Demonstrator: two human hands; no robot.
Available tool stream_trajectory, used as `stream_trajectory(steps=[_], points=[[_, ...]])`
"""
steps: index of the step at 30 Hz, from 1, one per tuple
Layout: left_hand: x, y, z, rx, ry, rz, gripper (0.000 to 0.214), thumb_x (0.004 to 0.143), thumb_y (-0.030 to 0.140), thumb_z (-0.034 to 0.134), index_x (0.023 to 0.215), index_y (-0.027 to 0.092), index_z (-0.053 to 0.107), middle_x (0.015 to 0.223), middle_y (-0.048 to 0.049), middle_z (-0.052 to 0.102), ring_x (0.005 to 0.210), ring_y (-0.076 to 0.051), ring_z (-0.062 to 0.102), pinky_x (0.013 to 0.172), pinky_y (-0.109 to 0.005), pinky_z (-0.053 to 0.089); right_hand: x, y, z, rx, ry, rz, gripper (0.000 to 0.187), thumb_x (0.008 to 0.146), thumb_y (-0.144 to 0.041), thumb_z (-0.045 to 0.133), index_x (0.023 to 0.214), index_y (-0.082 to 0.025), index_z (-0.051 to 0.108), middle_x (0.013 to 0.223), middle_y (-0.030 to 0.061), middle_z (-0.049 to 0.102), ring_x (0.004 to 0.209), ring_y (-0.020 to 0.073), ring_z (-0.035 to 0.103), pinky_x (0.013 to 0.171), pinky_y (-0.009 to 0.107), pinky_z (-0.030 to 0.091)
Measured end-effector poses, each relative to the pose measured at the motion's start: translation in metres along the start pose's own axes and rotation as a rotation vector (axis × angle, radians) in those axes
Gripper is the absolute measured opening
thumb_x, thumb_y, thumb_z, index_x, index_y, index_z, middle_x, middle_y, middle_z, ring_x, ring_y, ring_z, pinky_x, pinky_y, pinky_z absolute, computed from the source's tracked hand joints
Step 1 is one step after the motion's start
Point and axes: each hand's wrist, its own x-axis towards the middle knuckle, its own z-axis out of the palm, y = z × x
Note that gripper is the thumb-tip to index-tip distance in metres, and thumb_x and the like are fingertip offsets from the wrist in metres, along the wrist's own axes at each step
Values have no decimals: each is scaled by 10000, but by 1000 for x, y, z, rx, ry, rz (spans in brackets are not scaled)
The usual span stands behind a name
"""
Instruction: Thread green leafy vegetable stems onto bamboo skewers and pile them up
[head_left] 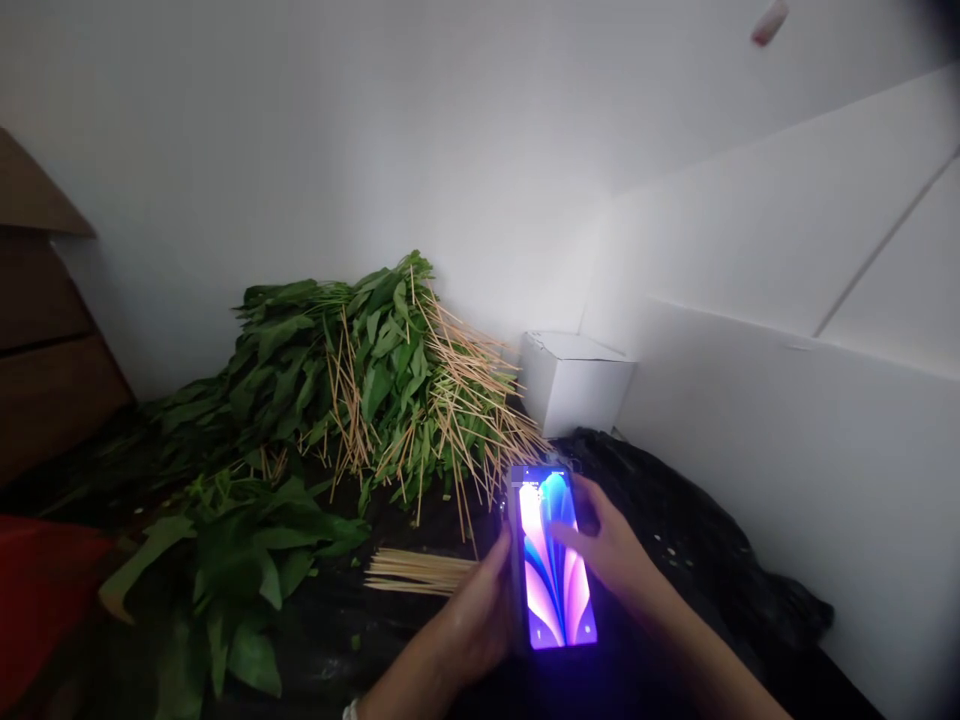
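A lit smartphone (556,580) stands upright in front of me, its screen showing pink, blue and white petal shapes. My left hand (484,610) is closed around its left side, thumb along the edge; the other fingers are hidden behind it. At the upper right edge is my right hand (607,540), closed on the phone with a digit over the screen and the others by the edge, partly hidden. Left of the phone lies a bundle of thin wooden sticks (420,571). Beyond it, green leafy stems (390,370) are heaped with many skewer-like sticks (469,375) among them.
Loose leaves (255,545) lie at the near left beside something red (45,590). Black plastic sheeting (690,510) covers the surface. A white box (574,375) stands at the back by white walls, and a brown box-like object (52,380) is at far left.
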Motion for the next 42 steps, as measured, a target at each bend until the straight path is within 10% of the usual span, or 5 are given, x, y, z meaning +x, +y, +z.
stream_trajectory(steps=[10,42], points=[[2,3,-1,-14,113,6,653,906,586,424,1269,65,575,1161,-173,679,1200,-320,552,1064,-427,338,-18,-17,-6,185,-94,198,471,807,-551,593,1115,-200,655,1160,87,687,1138,302,602,938,421,494],[0,5,0,-30,102,77,596,928,531,435,1314,89,543,1163,-158,680,1172,-309,575,1064,-429,345,-24,6,2,101,-134,-6,460,784,-372,655,1199,-182,607,1056,106,717,967,279,674,871,439,525]])
